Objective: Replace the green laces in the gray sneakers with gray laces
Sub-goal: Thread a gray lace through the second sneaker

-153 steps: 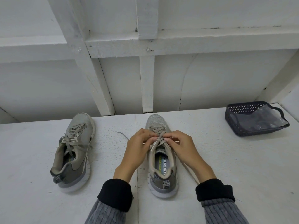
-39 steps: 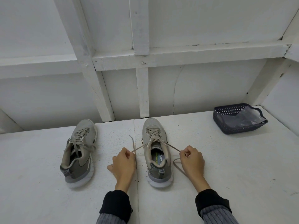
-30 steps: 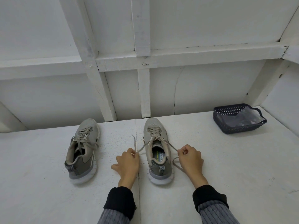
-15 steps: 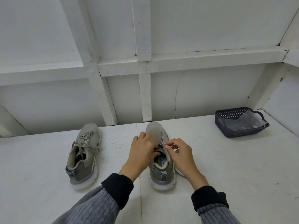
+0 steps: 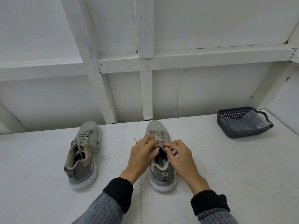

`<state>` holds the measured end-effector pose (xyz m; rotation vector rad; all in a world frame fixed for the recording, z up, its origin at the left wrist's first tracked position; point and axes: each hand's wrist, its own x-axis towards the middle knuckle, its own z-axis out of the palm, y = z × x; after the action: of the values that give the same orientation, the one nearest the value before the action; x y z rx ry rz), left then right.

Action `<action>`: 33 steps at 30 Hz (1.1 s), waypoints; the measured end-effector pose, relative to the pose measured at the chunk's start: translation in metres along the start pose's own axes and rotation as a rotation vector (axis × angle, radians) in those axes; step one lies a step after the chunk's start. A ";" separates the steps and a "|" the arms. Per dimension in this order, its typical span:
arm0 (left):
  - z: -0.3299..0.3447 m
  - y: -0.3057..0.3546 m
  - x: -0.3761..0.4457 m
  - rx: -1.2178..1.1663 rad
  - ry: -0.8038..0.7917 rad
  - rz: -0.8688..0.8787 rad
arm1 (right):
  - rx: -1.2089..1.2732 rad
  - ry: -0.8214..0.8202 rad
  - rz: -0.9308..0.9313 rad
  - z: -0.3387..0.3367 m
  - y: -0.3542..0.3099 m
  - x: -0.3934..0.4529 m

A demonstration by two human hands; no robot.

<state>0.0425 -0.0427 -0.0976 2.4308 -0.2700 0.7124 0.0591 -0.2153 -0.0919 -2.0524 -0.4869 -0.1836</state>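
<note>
Two gray sneakers sit on the white tabletop (image 5: 226,159), toes pointing away from the person. The right sneaker (image 5: 161,173) is in the middle, just in front of the person. Both hands are on it, at the top of the tongue where the laces end.

The left hand (image 5: 142,157) comes in from the left side. Its fingers (image 5: 149,140) are curled down over the gray lace (image 5: 157,136) & seem to pinch it, but the exact grip is hidden under the hand. A loose lace end (image 5: 135,139) sticks out on the tabletop just left of the hand.

The right hand (image 5: 181,157) comes in from the right side. Its fingers (image 5: 168,145) are bent & pinch the lace near the shoe opening. The 2 hands nearly touch each other over the shoe. Both wrists have black cuffs w/ gray ribbed sleeves.

The left sneaker (image 5: 82,156) lies well apart to the left, tipped a bit on its side. It has gray laces too, w/ loose ends hanging over its side.

Far right, near the wall, sits a dark basket (image 5: 233,130) w/ a clear plastic bag (image 5: 250,122) in it.

The wall behind is white w/ white beams.
</note>
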 end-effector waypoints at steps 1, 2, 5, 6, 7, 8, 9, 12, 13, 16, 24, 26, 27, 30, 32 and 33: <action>0.002 0.002 -0.002 -0.056 0.029 -0.067 | -0.002 -0.045 -0.004 -0.003 0.000 0.000; 0.003 0.004 -0.003 -0.104 0.053 -0.116 | -0.024 -0.074 -0.013 -0.005 0.001 0.001; 0.006 0.006 -0.007 -0.240 0.102 -0.191 | -0.182 -0.079 -0.103 -0.007 0.003 0.005; 0.006 0.006 -0.007 -0.257 0.105 -0.196 | -0.238 -0.057 -0.162 -0.006 0.004 0.007; 0.006 0.004 -0.008 -0.252 0.101 -0.187 | -0.280 -0.029 -0.223 -0.005 0.004 0.007; 0.005 0.002 -0.008 -0.228 0.092 -0.158 | -0.309 0.001 -0.275 -0.003 0.005 0.007; 0.002 0.001 -0.008 -0.193 0.077 -0.113 | -0.329 0.033 -0.320 -0.001 0.006 0.007; -0.006 -0.006 -0.008 -0.006 0.029 0.085 | -0.356 0.121 -0.415 0.002 0.008 0.005; -0.008 -0.008 -0.008 0.058 0.037 0.155 | -0.367 0.143 -0.446 0.003 0.009 0.004; -0.009 -0.011 -0.006 0.135 0.043 0.286 | -0.421 0.171 -0.503 0.007 0.013 0.004; -0.009 -0.010 -0.002 0.200 -0.073 0.280 | -0.429 0.198 -0.485 0.011 0.024 0.006; -0.007 -0.005 -0.003 0.235 -0.072 0.263 | -0.418 0.200 -0.475 0.012 0.026 0.006; -0.006 -0.002 -0.003 0.245 -0.067 0.243 | -0.415 0.204 -0.468 0.012 0.027 0.006; -0.001 0.006 -0.004 0.134 -0.052 0.086 | -0.401 0.202 -0.449 0.013 0.027 0.007; 0.003 0.008 -0.005 0.006 -0.027 -0.037 | -0.406 0.197 -0.443 0.013 0.026 0.008; 0.006 0.008 -0.006 -0.035 -0.006 -0.087 | -0.404 0.194 -0.440 0.014 0.026 0.009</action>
<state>0.0372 -0.0531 -0.1014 2.3961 -0.1764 0.6570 0.0770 -0.2125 -0.1166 -2.2562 -0.8266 -0.7912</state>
